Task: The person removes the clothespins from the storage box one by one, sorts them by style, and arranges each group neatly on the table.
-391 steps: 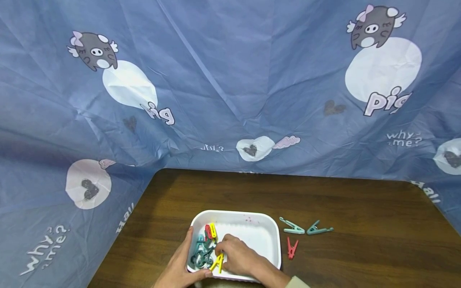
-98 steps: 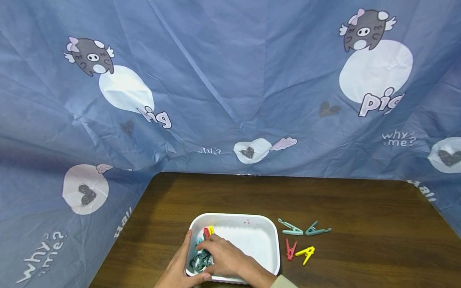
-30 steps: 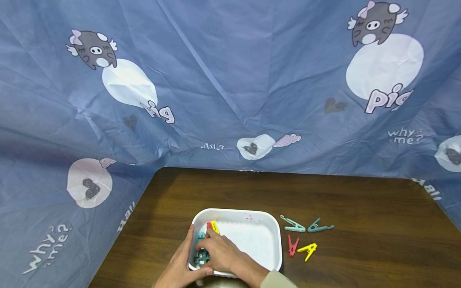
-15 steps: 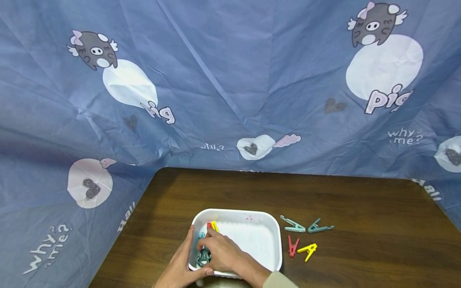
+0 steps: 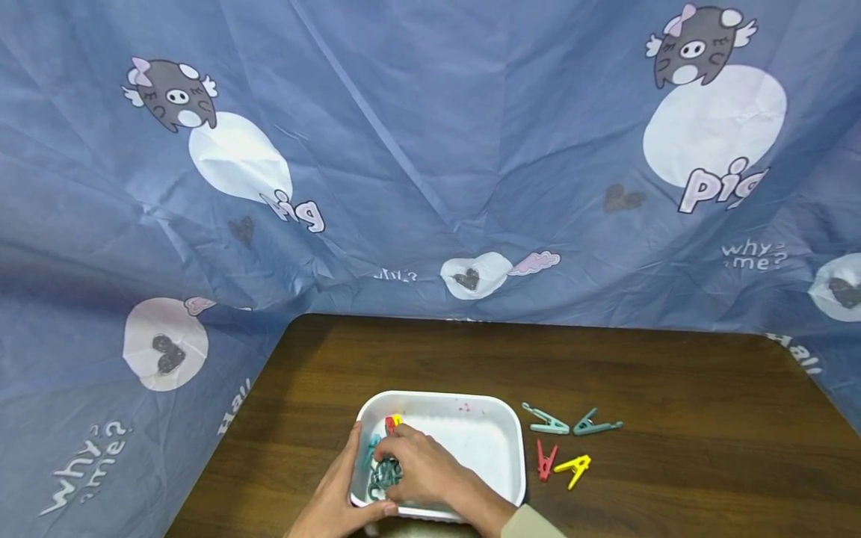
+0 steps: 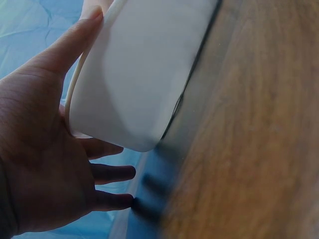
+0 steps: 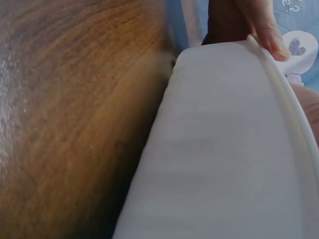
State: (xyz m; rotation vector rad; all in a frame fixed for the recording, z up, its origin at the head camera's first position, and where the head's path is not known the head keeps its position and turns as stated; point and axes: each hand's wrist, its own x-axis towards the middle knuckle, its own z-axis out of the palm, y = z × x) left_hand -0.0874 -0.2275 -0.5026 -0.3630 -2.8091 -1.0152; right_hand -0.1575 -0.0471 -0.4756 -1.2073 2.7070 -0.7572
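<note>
A white tray (image 5: 484, 426) stands near the table's front edge. My left hand (image 5: 335, 497) holds its near left corner, thumb on the near rim and fingers along the left wall; in the left wrist view that hand (image 6: 50, 134) spans the tray's corner (image 6: 134, 74). Inside the tray my right hand (image 5: 430, 471) reaches over the left part, thumb and fingers round dark green clips (image 5: 385, 474). Beyond its fingertips lie a red clip (image 5: 390, 425), a yellow clip (image 5: 397, 420) and a light teal clip (image 5: 372, 442). The right wrist view shows mostly the tray's outer wall (image 7: 219, 139).
To the right of the tray, on the brown table (image 5: 659, 388), lie a light green clip (image 5: 550, 424), a darker green clip (image 5: 595, 426), a red clip (image 5: 545, 462) and a yellow clip (image 5: 575, 468). Patterned blue cloth (image 5: 403, 149) hangs behind the table.
Compared with thirteen seconds ago, the yellow clip is out of the tray, beside the red one on the table. Lately my right hand has shifted slightly right, and the green clips under it have shifted.
</note>
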